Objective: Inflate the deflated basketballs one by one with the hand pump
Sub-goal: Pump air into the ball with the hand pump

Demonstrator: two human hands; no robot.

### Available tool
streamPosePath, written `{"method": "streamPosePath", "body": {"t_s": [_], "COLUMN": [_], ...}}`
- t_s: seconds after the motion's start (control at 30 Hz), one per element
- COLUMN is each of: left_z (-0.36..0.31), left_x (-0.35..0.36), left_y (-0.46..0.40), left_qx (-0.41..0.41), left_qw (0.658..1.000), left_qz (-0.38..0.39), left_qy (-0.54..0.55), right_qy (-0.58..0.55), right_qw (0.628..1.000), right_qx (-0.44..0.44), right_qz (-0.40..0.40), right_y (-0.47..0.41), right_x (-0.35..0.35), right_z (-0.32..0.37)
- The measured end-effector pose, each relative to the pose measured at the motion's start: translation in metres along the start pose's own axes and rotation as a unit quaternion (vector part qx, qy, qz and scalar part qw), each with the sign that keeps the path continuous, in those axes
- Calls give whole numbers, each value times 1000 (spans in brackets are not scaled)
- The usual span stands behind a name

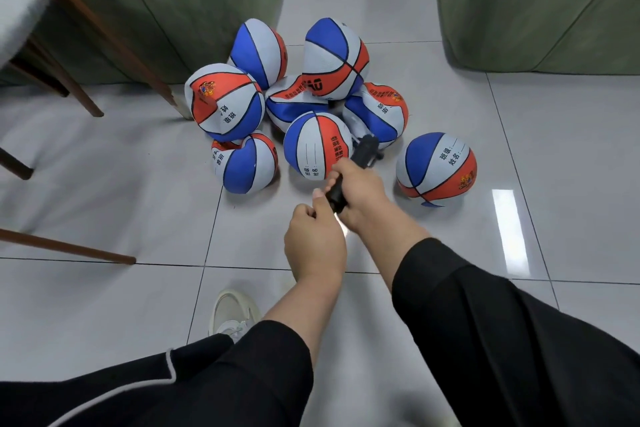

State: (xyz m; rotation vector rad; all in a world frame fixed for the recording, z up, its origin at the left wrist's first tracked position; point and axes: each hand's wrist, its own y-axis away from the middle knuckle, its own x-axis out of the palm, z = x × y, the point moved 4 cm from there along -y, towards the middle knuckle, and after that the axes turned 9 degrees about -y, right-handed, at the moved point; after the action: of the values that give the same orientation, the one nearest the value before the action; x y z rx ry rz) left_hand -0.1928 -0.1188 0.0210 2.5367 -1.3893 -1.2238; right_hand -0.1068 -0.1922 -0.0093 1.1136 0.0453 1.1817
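Near the ball pile (298,104), the right hand (363,198) curled round the black pump (349,177); the left hand (313,239) pinched its rear end (handle hidden). One ball (436,168) sat right of the pile.

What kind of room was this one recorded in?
Probably a home living or dining room: glossy tiled floor, green upholstered furniture, and a wooden chair. Basketballs lie piled on the floor.
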Motion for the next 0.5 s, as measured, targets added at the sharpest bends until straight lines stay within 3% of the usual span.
{"method": "streamPosePath", "body": {"t_s": [0.2, 0.5], "left_z": [-5, 12], "left_x": [-10, -4], "left_y": [15, -3], "left_qx": [59, -13], "left_qw": [998, 999], "left_qz": [-13, -26], "left_qy": [-15, -28], "right_qy": [-51, -34], "right_qw": [997, 999], "right_qx": [-23, 22], "right_qz": [-61, -9], "right_y": [-19, 11], "right_x": [-21, -4], "right_z": [54, -26]}}
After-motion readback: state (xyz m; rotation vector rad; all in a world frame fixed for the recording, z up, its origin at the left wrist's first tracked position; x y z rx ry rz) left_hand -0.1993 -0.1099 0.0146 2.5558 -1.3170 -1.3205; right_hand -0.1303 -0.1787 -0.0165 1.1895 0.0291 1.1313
